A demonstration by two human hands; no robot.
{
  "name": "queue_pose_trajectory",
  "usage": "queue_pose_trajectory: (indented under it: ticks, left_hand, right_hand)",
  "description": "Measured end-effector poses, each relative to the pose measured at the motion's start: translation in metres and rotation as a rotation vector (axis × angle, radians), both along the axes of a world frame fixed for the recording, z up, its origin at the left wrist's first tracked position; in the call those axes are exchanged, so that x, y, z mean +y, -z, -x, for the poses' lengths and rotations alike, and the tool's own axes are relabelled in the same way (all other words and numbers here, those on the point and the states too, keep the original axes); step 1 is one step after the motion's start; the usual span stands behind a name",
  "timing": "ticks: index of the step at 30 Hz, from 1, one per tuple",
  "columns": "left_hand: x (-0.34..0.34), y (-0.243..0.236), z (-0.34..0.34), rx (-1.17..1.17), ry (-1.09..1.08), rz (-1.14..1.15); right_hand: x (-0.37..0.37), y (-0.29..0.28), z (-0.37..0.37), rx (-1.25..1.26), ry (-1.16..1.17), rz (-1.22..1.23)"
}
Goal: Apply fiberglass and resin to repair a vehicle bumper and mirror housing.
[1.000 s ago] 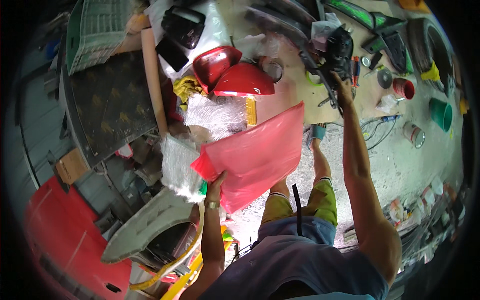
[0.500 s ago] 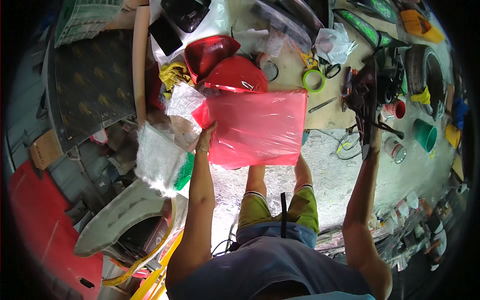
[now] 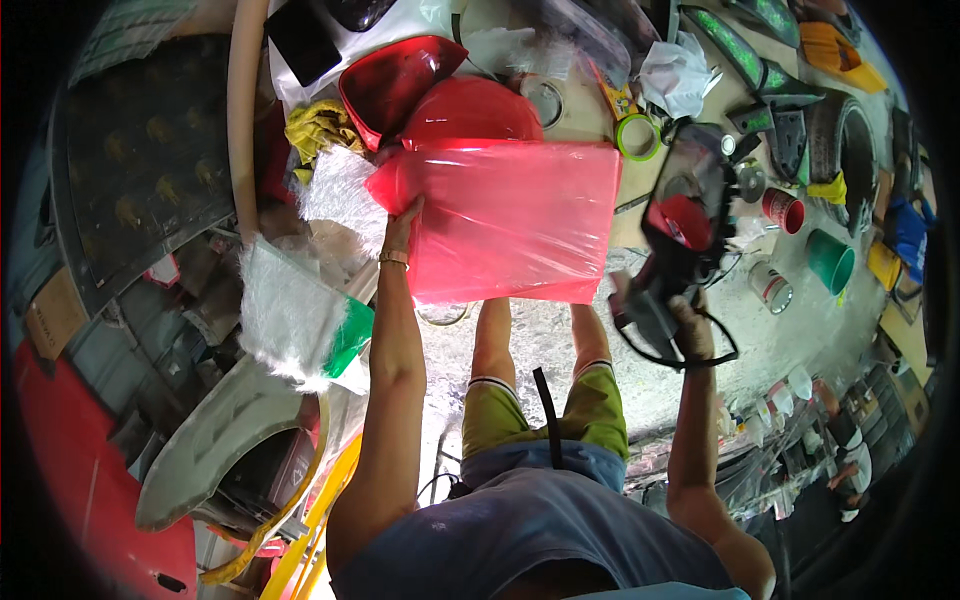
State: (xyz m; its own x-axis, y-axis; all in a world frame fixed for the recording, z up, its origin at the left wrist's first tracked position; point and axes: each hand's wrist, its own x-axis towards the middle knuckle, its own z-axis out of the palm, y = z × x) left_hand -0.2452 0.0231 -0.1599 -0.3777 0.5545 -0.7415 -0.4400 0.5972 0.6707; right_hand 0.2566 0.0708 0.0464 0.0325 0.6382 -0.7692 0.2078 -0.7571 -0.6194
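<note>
My left hand [image 3: 398, 230] grips the left edge of a translucent pink plastic sheet or packet [image 3: 510, 220], which spreads below two glossy red curved shells [image 3: 395, 85]. My right hand [image 3: 690, 325] holds a black mirror-like assembly [image 3: 680, 200] upright at the packet's right, its shiny face reflecting red and a black loop hanging around my fingers. A white fibrous mat [image 3: 285, 305] with a green backing lies beside my left forearm. A yellow cloth [image 3: 310, 130] sits left of the shells; a green tape roll [image 3: 637, 137] is near the assembly's top.
On the right are a red can [image 3: 783, 210], green bucket [image 3: 830, 262], tyre [image 3: 855, 150] and metal tin [image 3: 772, 287]. A red panel [image 3: 90, 470] and grey part [image 3: 200, 450] stand lower left; a dark board [image 3: 150, 160] is upper left. Another person [image 3: 848, 460] is at far right.
My right hand has come left and down, turning the black assembly's shiny face into view. The pink packet has swung level and shifted up across the lower part of the red shells.
</note>
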Motion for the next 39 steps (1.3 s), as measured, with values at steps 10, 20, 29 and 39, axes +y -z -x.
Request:
queue_pose_trajectory:
  ticks: [10,20,29,39]
  left_hand:
    - [0.018,-0.003,-0.001,0.231,0.045,-0.096]
    - [-0.03,-0.063,-0.01,0.575,0.163,-0.141]
    - [-0.049,-0.115,-0.061,0.148,0.024,-0.079]
    - [-0.033,-0.092,-0.088,0.384,0.006,0.02]
  right_hand:
    - [-0.01,0.005,0.105,0.478,-0.185,-0.002]
    - [0.021,0.027,0.125,-0.012,-0.955,-0.444]
    - [0.068,0.085,0.17,-0.176,-1.442,-1.094]
    - [0.142,0.115,0.198,-0.132,-1.775,-0.849]
